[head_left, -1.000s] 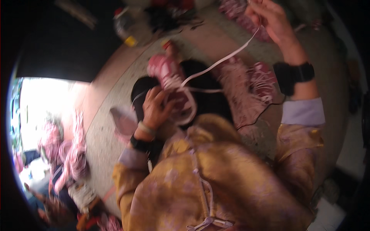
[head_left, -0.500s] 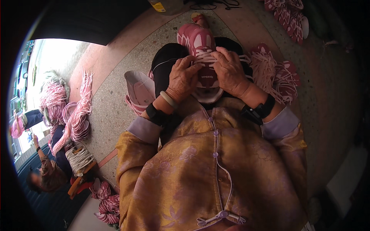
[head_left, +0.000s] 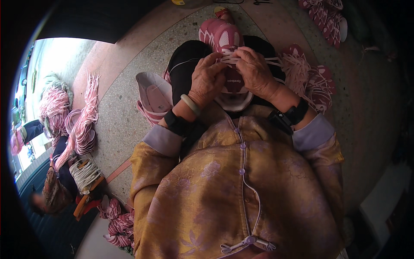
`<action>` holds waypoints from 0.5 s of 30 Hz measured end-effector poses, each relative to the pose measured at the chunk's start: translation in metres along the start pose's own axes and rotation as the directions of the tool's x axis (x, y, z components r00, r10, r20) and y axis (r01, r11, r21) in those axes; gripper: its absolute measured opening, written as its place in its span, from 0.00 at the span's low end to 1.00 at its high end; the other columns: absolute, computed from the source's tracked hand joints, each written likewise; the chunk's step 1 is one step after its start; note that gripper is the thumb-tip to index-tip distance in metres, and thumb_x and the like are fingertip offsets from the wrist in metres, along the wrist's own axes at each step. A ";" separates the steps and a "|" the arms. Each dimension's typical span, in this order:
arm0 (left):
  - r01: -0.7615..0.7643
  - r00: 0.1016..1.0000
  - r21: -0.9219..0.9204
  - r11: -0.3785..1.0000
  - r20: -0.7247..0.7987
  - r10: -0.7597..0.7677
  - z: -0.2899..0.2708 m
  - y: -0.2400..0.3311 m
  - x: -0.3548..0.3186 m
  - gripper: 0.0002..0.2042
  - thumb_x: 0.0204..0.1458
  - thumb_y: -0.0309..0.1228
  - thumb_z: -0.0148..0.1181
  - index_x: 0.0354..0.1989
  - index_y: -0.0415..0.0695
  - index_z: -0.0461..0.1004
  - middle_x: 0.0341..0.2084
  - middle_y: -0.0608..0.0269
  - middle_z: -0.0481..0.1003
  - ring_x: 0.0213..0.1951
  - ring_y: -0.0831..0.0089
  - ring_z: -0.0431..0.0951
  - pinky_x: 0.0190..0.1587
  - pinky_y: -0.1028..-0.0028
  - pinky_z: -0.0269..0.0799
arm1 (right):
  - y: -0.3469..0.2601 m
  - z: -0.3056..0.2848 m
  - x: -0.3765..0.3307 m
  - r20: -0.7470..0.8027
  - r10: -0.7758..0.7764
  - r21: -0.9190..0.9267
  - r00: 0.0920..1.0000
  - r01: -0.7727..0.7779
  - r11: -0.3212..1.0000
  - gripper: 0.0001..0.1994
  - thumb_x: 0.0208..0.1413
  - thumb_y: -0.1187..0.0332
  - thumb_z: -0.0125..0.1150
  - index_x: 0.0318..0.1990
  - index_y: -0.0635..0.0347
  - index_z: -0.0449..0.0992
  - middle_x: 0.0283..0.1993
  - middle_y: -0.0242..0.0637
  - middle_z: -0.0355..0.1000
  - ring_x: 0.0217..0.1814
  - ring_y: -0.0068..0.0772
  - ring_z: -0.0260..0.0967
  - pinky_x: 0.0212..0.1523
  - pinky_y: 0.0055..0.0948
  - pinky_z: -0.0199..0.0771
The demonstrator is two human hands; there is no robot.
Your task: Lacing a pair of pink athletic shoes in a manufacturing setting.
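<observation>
A pink-and-white sneaker (head_left: 234, 82) rests between my knees, its toe pointing away from me and its heel opening toward my body. White shoelaces (head_left: 230, 57) cross its front and trail off to the right over my knee. My left hand (head_left: 208, 77) pinches the laces at the left of the eyelets, fingers curled. From the other side my right hand (head_left: 257, 72) bends over the laces, thumb and fingers closed on them. The fingertips partly cover the lacing, so which strand each one grips is hard to make out.
A pink shoe upper (head_left: 154, 93) lies left of my knee. Bundled pink uppers with laces (head_left: 312, 82) are at right, more (head_left: 323, 21) at far right. Pink lace hanks (head_left: 84, 116) and a wound white cord (head_left: 87, 175) stand at left, near another person (head_left: 56, 190).
Both hands have shifted slightly up the sneaker, and the fingers have moved along the laces. At left, the other person's raised arm has come down toward the pink hank.
</observation>
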State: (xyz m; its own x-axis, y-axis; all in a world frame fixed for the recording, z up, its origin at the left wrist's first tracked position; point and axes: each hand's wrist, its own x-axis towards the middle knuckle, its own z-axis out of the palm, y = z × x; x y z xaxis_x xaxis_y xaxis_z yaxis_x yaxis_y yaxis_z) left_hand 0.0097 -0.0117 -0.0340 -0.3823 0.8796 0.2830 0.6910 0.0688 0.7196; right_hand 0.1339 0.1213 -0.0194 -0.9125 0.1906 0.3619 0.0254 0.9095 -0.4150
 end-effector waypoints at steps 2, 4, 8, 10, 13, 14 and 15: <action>0.026 1.000 -0.031 0.999 -0.005 -0.026 0.001 -0.003 0.000 0.11 0.41 0.24 0.53 0.35 0.42 0.76 0.45 0.53 0.69 0.45 0.59 0.71 0.48 0.68 0.67 | 0.003 0.005 0.002 -0.020 0.001 0.023 1.000 0.000 1.000 0.07 0.41 0.75 0.54 0.31 0.62 0.70 0.45 0.38 0.65 0.53 0.40 0.59 0.50 0.38 0.60; 0.050 0.999 -0.060 0.997 -0.008 -0.051 0.002 -0.003 0.000 0.10 0.42 0.24 0.54 0.34 0.42 0.76 0.44 0.54 0.70 0.45 0.60 0.72 0.47 0.69 0.68 | 0.007 0.009 0.001 -0.043 0.002 0.048 0.999 0.000 0.999 0.07 0.40 0.74 0.54 0.31 0.61 0.70 0.43 0.38 0.65 0.51 0.40 0.60 0.48 0.38 0.61; 0.095 0.995 -0.129 0.987 0.021 -0.093 0.001 -0.003 0.001 0.09 0.40 0.26 0.57 0.33 0.43 0.76 0.44 0.55 0.70 0.45 0.60 0.72 0.47 0.69 0.68 | 0.010 0.018 -0.005 -0.120 0.123 0.158 0.985 -0.103 0.982 0.06 0.41 0.75 0.56 0.29 0.63 0.69 0.39 0.38 0.67 0.44 0.42 0.64 0.44 0.36 0.66; 0.130 0.991 -0.167 0.977 0.037 -0.126 0.001 -0.002 0.002 0.10 0.38 0.27 0.58 0.32 0.43 0.76 0.44 0.55 0.70 0.45 0.58 0.71 0.47 0.67 0.67 | 0.011 0.021 -0.006 -0.126 0.164 0.205 0.978 -0.136 0.969 0.06 0.41 0.76 0.56 0.29 0.63 0.69 0.39 0.38 0.67 0.43 0.42 0.65 0.43 0.35 0.67; 0.161 0.987 -0.184 0.970 0.050 -0.154 0.002 0.001 0.006 0.10 0.38 0.28 0.60 0.32 0.44 0.76 0.44 0.55 0.70 0.45 0.58 0.72 0.47 0.67 0.68 | 0.014 0.024 -0.006 -0.083 0.206 0.239 0.975 -0.181 0.954 0.06 0.41 0.79 0.57 0.28 0.64 0.67 0.41 0.41 0.66 0.45 0.43 0.63 0.46 0.34 0.63; 0.164 0.986 -0.172 0.971 0.036 -0.161 0.004 0.001 0.006 0.09 0.38 0.28 0.60 0.31 0.44 0.76 0.44 0.55 0.69 0.45 0.58 0.71 0.47 0.67 0.67 | 0.016 0.026 -0.006 -0.091 0.199 0.225 0.976 -0.174 0.959 0.05 0.41 0.77 0.57 0.27 0.63 0.69 0.40 0.39 0.66 0.44 0.42 0.64 0.45 0.34 0.65; 0.168 0.986 -0.160 0.973 0.021 -0.167 0.006 0.000 0.006 0.08 0.38 0.28 0.60 0.30 0.44 0.76 0.45 0.56 0.69 0.46 0.58 0.71 0.47 0.67 0.67 | 0.018 0.027 -0.006 -0.099 0.192 0.211 0.977 -0.168 0.963 0.04 0.41 0.76 0.57 0.26 0.62 0.70 0.39 0.37 0.67 0.43 0.42 0.65 0.43 0.35 0.67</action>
State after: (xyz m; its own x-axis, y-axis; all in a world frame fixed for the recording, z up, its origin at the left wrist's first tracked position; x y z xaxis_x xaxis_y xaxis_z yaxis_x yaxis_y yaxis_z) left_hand 0.0111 -0.0030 -0.0364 -0.4790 0.8656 0.1456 0.5101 0.1395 0.8488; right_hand 0.1288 0.1266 -0.0511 -0.8460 0.3968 0.3562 0.0913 0.7660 -0.6363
